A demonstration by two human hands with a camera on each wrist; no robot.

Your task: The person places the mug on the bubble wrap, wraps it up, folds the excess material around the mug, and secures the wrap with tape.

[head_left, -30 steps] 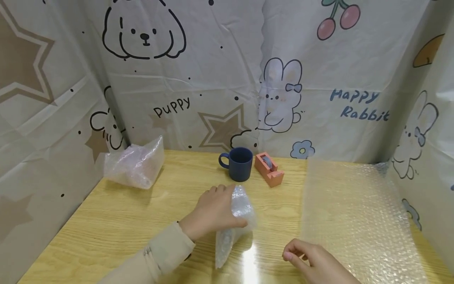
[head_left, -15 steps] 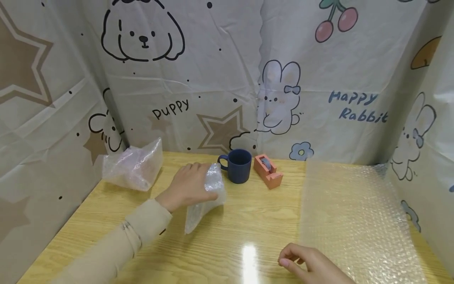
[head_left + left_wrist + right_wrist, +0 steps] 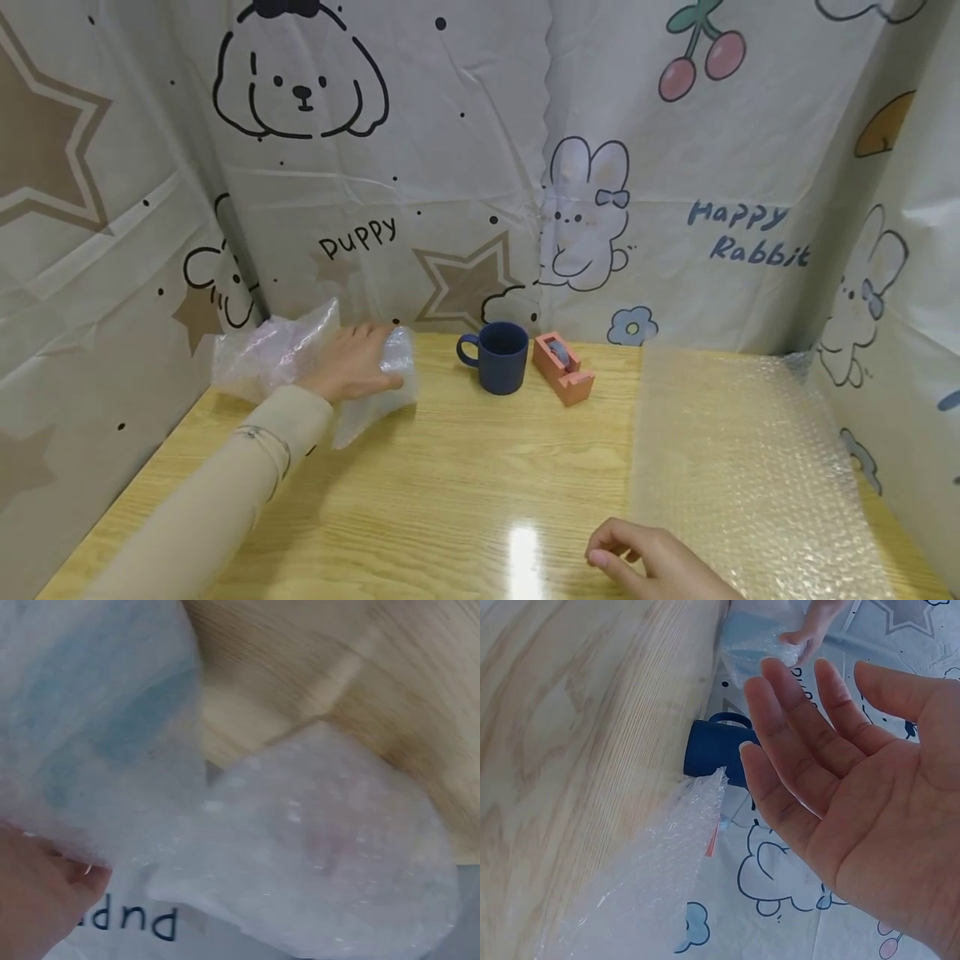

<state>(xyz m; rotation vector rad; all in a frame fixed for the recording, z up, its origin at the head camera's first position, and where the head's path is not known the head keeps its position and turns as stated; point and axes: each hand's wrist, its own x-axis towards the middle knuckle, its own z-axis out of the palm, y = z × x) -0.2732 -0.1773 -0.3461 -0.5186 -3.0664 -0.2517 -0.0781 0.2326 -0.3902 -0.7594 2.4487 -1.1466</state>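
My left hand [image 3: 351, 364] grips a bubble-wrapped bundle [image 3: 382, 404] at the back left of the table. Something pale blue shows through the wrap of this bundle [image 3: 112, 705] in the left wrist view. Right beside it lies another bubble-wrapped bundle [image 3: 258, 354], pinkish inside, partly hidden by the hand and sleeve. My right hand [image 3: 652, 557] hovers near the front edge with fingers loosely curled. In the right wrist view that palm [image 3: 870, 795] faces the camera and holds nothing. It is nearest to a flat bubble wrap sheet [image 3: 750, 475].
A dark blue mug [image 3: 503, 360] stands near the back middle of the wooden table [image 3: 420, 508]. To its right sits an orange tape dispenser [image 3: 562, 372] with a roll in it. A printed cloth [image 3: 450, 167] encloses the back and sides.
My left hand has carried its bundle from the middle of the table to the back left, up beside the pinkish one. The right hand has stayed nearly still.
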